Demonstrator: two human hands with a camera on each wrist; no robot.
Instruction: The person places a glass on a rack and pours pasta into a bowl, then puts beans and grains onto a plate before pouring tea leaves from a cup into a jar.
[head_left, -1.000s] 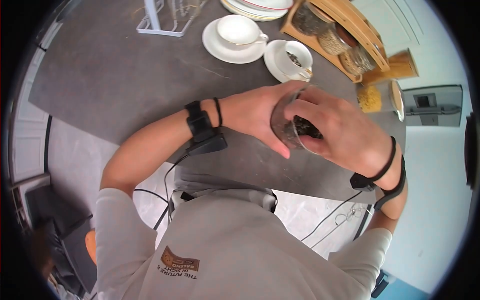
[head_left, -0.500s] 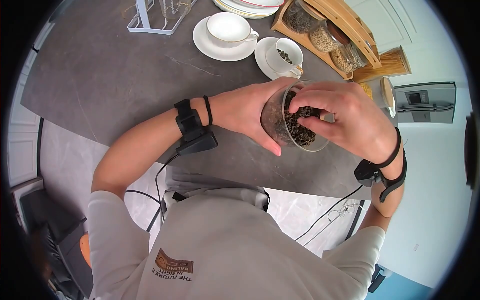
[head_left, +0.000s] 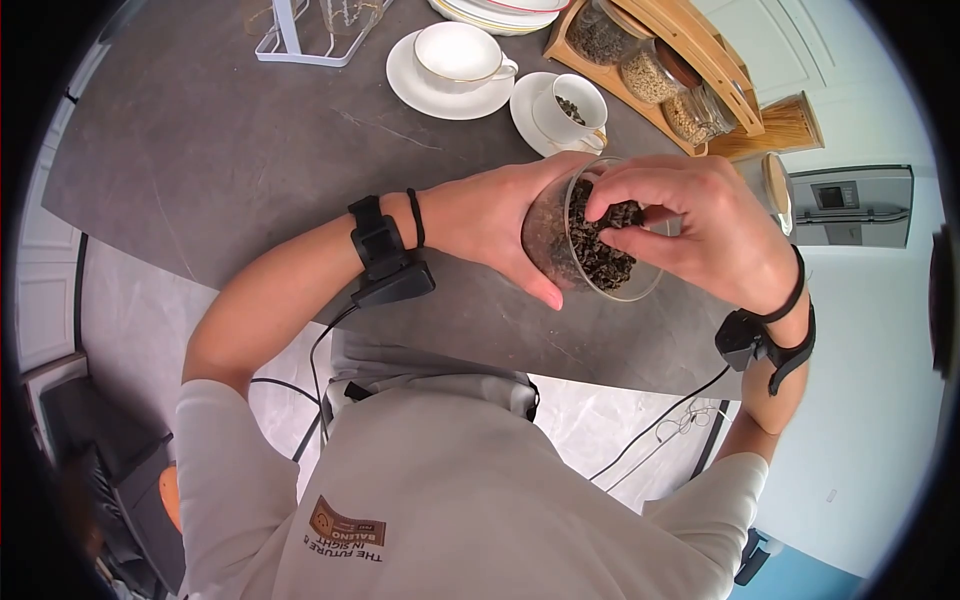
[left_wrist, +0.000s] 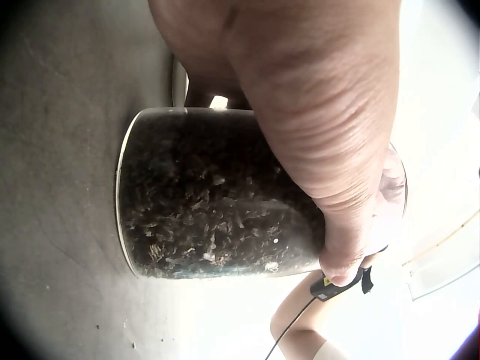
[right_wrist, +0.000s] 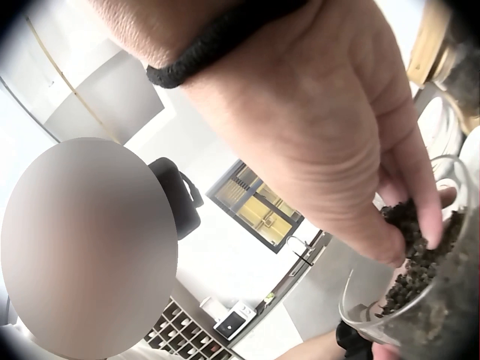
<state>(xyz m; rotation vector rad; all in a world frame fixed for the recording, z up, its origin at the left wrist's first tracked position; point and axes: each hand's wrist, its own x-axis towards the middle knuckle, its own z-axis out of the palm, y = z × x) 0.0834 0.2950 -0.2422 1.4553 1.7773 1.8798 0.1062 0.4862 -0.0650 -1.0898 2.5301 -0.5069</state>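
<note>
My left hand (head_left: 490,222) grips a clear glass jar (head_left: 548,235) from the side, its thumb along the lower wall. Dark, curled dried leaves (head_left: 604,262) fill much of the jar, whose mouth faces right, toward my right hand (head_left: 715,225). The right thumb and fingers are at the mouth, pinching some leaves. In the right wrist view, a dark clump (right_wrist: 403,217) shows between thumb and fingers. The left wrist view has the jar (left_wrist: 217,195) packed with leaves behind the left thumb. A white cup (head_left: 570,108) holding a few leaves stands on a saucer (head_left: 526,118) just beyond.
Farther left are a larger white cup (head_left: 458,58) on its saucer (head_left: 402,80) and a white rack (head_left: 288,35). Stacked plates (head_left: 500,18) are at the back. A wooden rack (head_left: 700,55) with several jars stands back right, near a container of long yellow sticks (head_left: 785,128).
The right fingers, deeper in the jar and partly hidden a second ago, are now more visible at its mouth with leaves between them. The head view has shifted slightly. The left hand keeps its hold.
</note>
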